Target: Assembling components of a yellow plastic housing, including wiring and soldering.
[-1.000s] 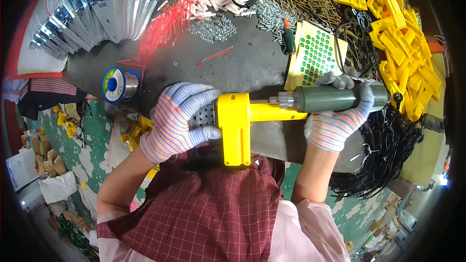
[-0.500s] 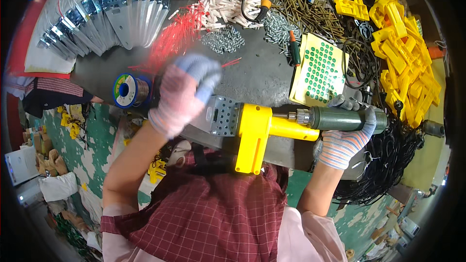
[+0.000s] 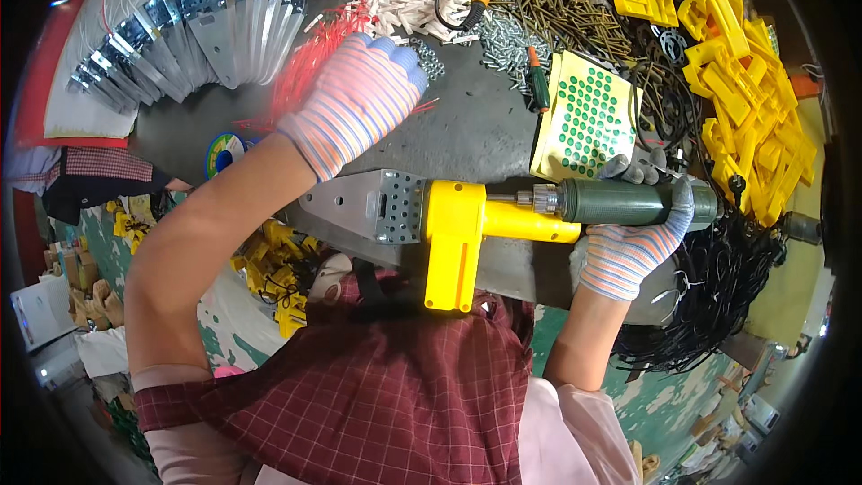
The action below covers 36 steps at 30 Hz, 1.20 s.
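In my right hand [image 3: 642,238], in a striped glove, is a green power screwdriver [image 3: 620,202], lying level with its chuck to the left. Its bit meets the side of a yellow plastic housing [image 3: 453,247]. From that housing a perforated metal plate [image 3: 364,207] sticks out leftward over the table edge. My left hand [image 3: 364,94], gloved too, reaches to the small pile of metal nuts [image 3: 429,61], back upward. Its fingers are curled down and closed, with the tips hidden, so anything in them does not show.
Red wires [image 3: 310,63], white sleeves [image 3: 413,11], screws [image 3: 507,49] and long bolts [image 3: 575,18] lie at the back. A green-dotted sticker sheet [image 3: 588,117] and a small screwdriver [image 3: 538,85] lie right of centre. Yellow housings [image 3: 745,99] are heaped right, metal plates [image 3: 193,31] left; a solder spool [image 3: 220,153] stands beside my forearm.
My left hand has swung away from the metal plate, forward to the nuts. The housing, plate and power screwdriver sit slightly farther left in view; my right hand keeps its hold.
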{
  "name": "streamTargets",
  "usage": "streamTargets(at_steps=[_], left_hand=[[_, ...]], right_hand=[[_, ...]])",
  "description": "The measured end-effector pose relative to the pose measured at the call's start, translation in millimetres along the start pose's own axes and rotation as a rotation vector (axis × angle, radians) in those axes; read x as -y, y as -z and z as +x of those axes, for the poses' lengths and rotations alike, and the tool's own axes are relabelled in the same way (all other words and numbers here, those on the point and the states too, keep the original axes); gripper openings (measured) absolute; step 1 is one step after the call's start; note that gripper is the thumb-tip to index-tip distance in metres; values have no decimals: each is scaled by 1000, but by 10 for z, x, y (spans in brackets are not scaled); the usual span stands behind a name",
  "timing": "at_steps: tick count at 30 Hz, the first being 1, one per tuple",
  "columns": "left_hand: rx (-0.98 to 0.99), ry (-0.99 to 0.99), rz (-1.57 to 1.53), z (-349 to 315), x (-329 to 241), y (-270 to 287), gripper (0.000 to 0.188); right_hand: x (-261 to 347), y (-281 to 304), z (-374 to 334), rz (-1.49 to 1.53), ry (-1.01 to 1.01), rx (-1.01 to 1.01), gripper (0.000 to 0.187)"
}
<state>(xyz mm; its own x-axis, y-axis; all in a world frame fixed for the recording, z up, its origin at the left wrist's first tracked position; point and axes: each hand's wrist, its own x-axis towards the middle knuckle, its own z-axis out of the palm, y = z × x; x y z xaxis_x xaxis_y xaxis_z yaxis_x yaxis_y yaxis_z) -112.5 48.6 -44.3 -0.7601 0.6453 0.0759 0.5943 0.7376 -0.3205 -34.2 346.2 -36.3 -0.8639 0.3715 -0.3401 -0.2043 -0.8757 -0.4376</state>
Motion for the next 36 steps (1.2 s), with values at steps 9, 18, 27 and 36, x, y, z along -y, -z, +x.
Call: streamTargets(at_steps=[9, 18, 27, 36], left_hand=[[-385, 522, -955, -920, -773, 192, 14], [-523, 541, -831, -871, -997, 16, 15], [-522, 494, -860, -875, -989, 0, 12], [-524, 501, -830, -860, -1002, 17, 13]], right_hand=[[-12, 5, -17, -26, 18, 55, 30], [-35, -47, -99, -70, 97, 15, 32], [-40, 20, -109, -51, 84, 94, 31], [-77, 41, -119, -84, 119, 72, 34]])
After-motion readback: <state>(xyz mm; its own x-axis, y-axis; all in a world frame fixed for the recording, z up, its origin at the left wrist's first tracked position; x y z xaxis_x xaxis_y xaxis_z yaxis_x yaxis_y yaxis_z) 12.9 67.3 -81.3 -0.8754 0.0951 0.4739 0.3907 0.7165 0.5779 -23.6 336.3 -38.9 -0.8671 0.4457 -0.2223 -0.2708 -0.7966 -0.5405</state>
